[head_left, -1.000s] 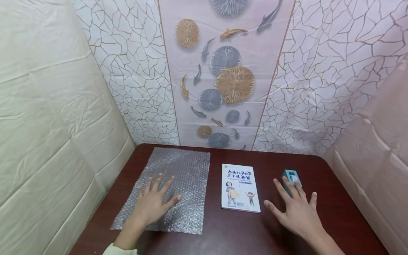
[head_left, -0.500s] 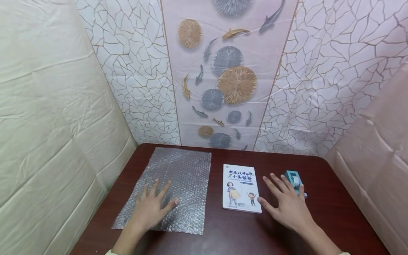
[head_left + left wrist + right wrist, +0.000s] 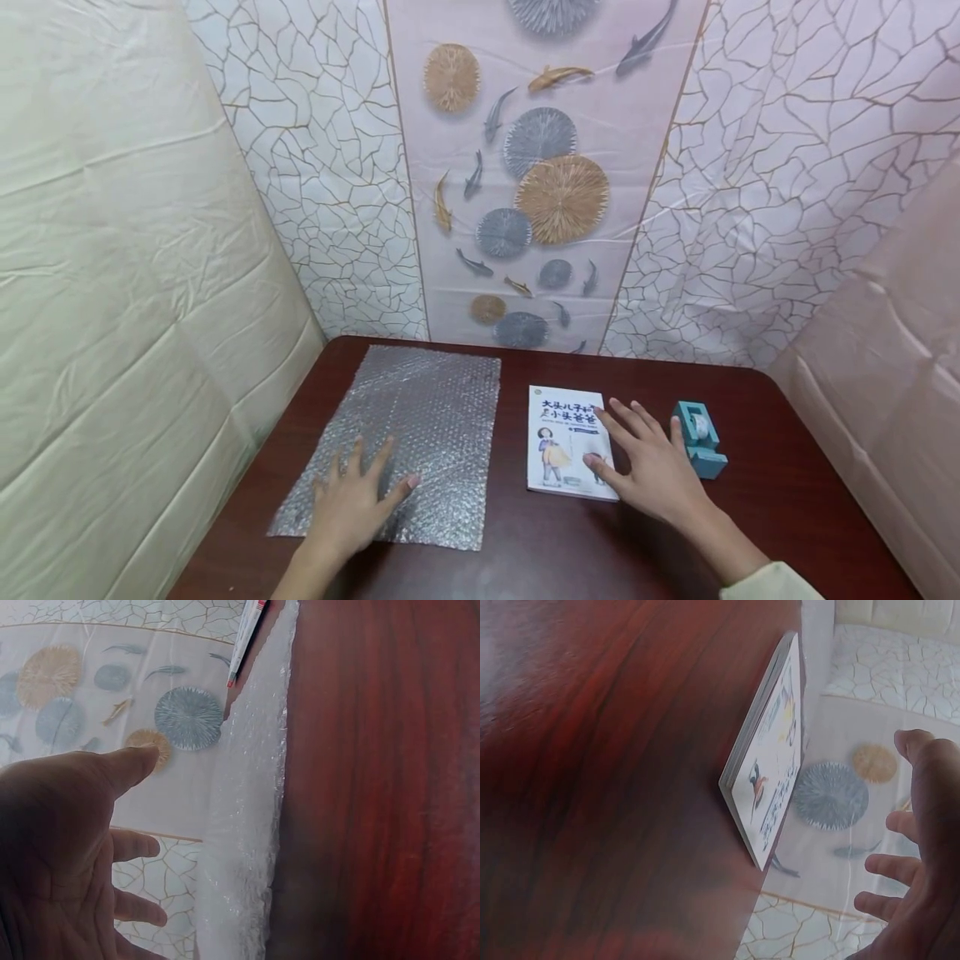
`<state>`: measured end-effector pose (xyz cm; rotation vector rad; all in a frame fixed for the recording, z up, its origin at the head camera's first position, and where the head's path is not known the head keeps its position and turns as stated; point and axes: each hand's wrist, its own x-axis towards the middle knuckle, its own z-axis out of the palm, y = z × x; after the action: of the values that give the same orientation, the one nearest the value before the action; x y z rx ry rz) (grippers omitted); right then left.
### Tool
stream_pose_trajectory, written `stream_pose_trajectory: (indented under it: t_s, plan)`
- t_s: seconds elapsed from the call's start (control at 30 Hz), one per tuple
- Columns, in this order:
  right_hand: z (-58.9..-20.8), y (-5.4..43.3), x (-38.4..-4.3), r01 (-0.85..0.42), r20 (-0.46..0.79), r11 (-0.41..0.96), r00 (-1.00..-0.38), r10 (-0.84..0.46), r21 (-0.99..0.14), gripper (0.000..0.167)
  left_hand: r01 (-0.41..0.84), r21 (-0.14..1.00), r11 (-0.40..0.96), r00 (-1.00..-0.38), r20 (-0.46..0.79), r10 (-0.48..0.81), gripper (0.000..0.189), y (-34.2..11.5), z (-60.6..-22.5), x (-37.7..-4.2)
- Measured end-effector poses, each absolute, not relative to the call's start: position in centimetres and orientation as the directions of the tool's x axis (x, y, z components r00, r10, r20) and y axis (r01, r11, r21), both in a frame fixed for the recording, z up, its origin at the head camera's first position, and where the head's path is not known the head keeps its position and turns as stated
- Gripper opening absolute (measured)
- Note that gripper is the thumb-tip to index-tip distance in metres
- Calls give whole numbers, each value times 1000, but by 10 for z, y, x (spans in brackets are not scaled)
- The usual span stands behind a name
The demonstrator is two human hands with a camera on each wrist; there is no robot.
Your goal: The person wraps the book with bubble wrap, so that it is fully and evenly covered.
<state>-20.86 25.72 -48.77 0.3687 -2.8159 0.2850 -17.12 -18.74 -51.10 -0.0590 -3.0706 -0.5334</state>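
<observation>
A sheet of bubble wrap (image 3: 431,433) lies flat on the left of the table. Over its near left part my left hand (image 3: 347,507) hovers with fingers spread; the left wrist view shows a gap between that hand and the wrap (image 3: 247,825). Right of the wrap lies a white book (image 3: 557,446) with cartoon figures and Chinese characters on its cover. My right hand (image 3: 660,471), fingers spread and holding nothing, overlaps the book's right edge in the head view. From the right wrist, the book (image 3: 769,761) shows apart from the fingers.
A teal tape dispenser (image 3: 701,450) with a roll of clear tape stands just right of my right hand. The dark red-brown table (image 3: 517,558) has rounded far corners. A patterned cloth (image 3: 360,167) hangs behind it, with pale padded walls at both sides.
My right hand has moved left from over the tape dispenser to the book's right edge, uncovering the dispenser. My left hand has drawn slightly back toward me. Wrap and book lie as before.
</observation>
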Motion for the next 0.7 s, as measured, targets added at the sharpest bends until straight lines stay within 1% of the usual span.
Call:
stream_pose_trajectory:
  t_s: [0.33,0.5,0.7]
  plan:
    - [-492,240,-229,-329,251,930,-926,-283,-164,83,11,336,942,-1000,24,3,87,-189,-518,-170]
    - [-494,229,-236,-356,232,918,-921,-314,-172,80,-4,343,939,-1000,11,-9,86,-190,-520,-169]
    - [-498,217,-245,-416,241,891,-897,-369,-182,74,-29,357,934,-1000,-6,-29,86,-191,-524,-168]
